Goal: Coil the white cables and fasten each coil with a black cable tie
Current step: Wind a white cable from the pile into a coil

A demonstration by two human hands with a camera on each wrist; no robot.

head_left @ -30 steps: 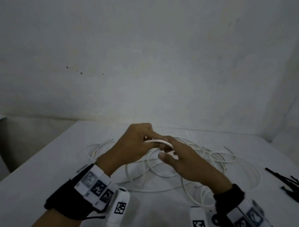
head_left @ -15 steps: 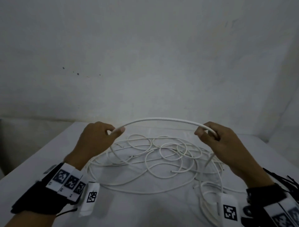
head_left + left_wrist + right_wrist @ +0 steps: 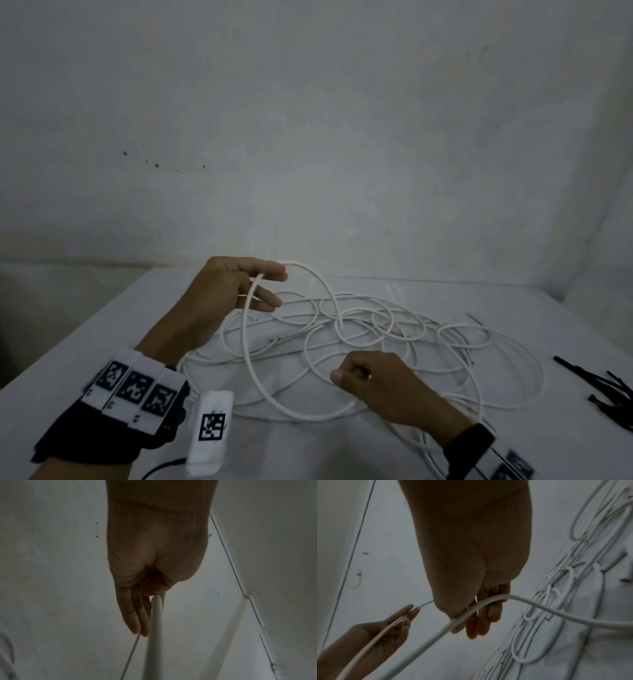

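Note:
A long white cable lies in a loose tangle across the white table. My left hand is raised over the tangle's left side and pinches the cable between thumb and nearly straight fingers. From it one loop of the cable hangs down and curves right to my right hand. That hand is low and near, its fingers curled round the strand. In the left wrist view the cable runs out past the fingers. In the right wrist view the cable crosses my right hand's fingers.
A bundle of black cable ties lies at the table's right edge. A plain wall stands right behind the table. Cable loops cover the table's middle and right. The table's left part is bare.
The cable was stretched in an arch between my two raised hands. Now the right hand has dropped low and near, the left has shifted right, and a loop hangs between them.

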